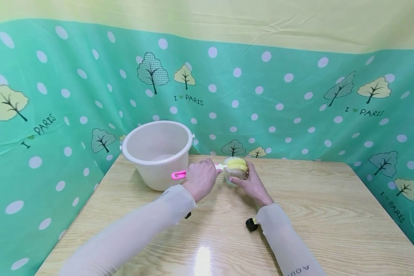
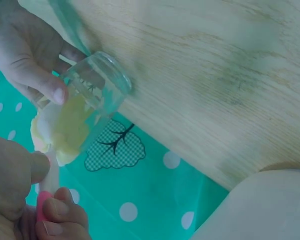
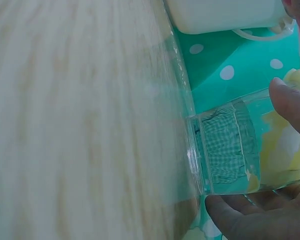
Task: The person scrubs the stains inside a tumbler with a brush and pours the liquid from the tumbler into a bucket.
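Note:
My left hand point(image 1: 201, 178) grips the pink and white handle of a sponge cup brush point(image 1: 178, 175), thumb laid along its white neck. The yellow and white sponge head point(image 1: 236, 165) is pushed into the mouth of a clear cup point(image 3: 225, 150), part of it bulging out past the rim. My right hand point(image 1: 253, 188) holds the cup around its side, thumb on the near face and fingers behind. In the left wrist view, the sponge point(image 2: 72, 125) shows through the wall near the mouth, while the part by the thick base point(image 2: 112, 72) is see-through.
A white bucket point(image 1: 151, 170) stands at the back left of the wooden table point(image 1: 314, 207), close beside my left hand. Behind the table hangs a green dotted curtain point(image 1: 224, 111). A small black device point(image 1: 251, 224) shows at the right sleeve.

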Available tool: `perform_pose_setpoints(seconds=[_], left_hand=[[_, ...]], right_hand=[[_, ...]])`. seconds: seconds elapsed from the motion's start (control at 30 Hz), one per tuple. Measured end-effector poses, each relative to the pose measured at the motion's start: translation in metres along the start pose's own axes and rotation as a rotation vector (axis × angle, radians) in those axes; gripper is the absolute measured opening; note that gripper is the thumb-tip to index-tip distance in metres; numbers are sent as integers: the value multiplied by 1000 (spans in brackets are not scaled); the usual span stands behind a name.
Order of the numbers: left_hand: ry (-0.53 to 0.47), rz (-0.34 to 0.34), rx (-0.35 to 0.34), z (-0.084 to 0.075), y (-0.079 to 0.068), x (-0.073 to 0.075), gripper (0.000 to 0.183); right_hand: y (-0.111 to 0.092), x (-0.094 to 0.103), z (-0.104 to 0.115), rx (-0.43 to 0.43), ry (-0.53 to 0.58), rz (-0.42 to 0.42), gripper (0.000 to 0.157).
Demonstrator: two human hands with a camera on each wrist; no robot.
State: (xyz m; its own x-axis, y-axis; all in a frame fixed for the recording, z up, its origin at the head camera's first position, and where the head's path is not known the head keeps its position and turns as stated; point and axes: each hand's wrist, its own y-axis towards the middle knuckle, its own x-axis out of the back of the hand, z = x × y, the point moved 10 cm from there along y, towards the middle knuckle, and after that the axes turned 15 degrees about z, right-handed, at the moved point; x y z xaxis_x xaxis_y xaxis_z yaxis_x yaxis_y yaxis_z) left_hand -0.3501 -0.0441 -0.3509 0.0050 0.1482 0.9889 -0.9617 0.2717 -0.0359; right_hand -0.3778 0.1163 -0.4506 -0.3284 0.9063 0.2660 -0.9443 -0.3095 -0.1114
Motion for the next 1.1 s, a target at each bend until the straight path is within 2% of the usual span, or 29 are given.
perform_pose_setpoints(seconds=[0.5,1.1], left_hand=[[-32,-32,-4,0,-2,-3,49],[20,-3,5,6,-2,2,51]], right_hand=[[0,1,-1,-3,-28,-6,90],[3,2,-4,5,-15,-11,91]])
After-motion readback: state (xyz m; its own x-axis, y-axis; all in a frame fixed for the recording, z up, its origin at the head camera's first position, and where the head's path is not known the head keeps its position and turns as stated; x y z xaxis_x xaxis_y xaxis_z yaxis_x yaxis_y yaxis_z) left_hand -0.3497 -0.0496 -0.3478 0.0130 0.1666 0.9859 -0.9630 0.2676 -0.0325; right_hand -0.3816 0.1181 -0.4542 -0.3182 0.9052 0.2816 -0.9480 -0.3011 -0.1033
